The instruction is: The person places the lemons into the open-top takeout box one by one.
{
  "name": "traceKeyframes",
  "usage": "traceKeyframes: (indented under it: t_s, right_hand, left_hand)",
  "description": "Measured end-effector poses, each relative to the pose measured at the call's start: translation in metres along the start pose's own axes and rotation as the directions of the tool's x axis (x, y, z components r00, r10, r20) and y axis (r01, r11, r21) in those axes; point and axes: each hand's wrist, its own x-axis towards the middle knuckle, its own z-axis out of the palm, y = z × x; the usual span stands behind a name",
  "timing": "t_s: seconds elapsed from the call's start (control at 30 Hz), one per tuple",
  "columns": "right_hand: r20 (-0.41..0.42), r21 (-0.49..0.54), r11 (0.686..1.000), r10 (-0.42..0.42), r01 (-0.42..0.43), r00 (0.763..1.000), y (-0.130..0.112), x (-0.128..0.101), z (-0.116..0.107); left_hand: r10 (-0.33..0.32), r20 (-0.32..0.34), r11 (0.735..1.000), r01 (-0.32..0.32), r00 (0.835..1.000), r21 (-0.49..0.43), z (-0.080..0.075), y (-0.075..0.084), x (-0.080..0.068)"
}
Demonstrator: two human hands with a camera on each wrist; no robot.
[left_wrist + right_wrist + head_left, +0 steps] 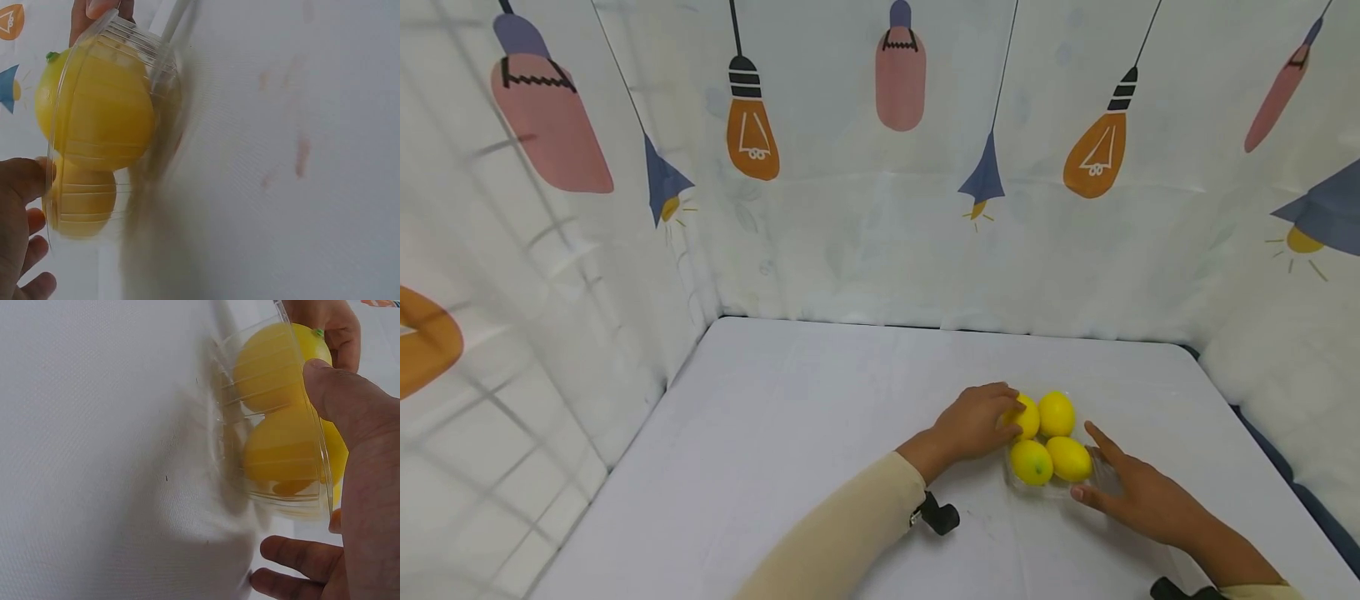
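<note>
A clear plastic container (115,28) stands on the white-covered table, holding several yellow lemons. The front-left lemon (1032,462) shows a green stem end; beside it lies the front-right lemon (1069,459). Behind them are the back-left lemon (1028,417) and the back-right lemon (1057,414). My left hand (973,423) pinches the back-left lemon, thumb and fingertips on its surface at the rim. At the container's right side my right hand (1150,500) has its fingers spread, the thumb (322,375) overlapping the rim in the right wrist view.
White cloth (775,433) covers the table around the container. A printed curtain (865,242) with lamp and bulb drawings hangs behind the table and along both sides. Small reddish marks (302,156) show on the cloth in the left wrist view.
</note>
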Motion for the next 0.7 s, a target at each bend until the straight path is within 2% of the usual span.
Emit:
traceKeyframes:
  t_s: [0.2,0.47,0.7]
  right_hand:
    - [0.000,-0.001,1.000,-0.007,0.007,1.000,0.001,0.001,0.001]
    - [-0.023,-0.018,1.000,-0.019,0.019,1.000,0.001,0.000,0.001]
    - [-0.014,-0.001,1.000,-0.019,0.019,1.000,0.001,-0.001,0.000]
  left_hand:
    - [0.050,-0.043,0.998,-0.049,0.998,0.025,-0.010,-0.010,-0.016]
    - [0.080,-0.102,0.996,-0.076,0.992,0.041,-0.030,-0.026,-0.045]
    - [0.022,-0.115,1.000,-0.022,0.993,-0.001,-0.049,-0.046,-0.077]
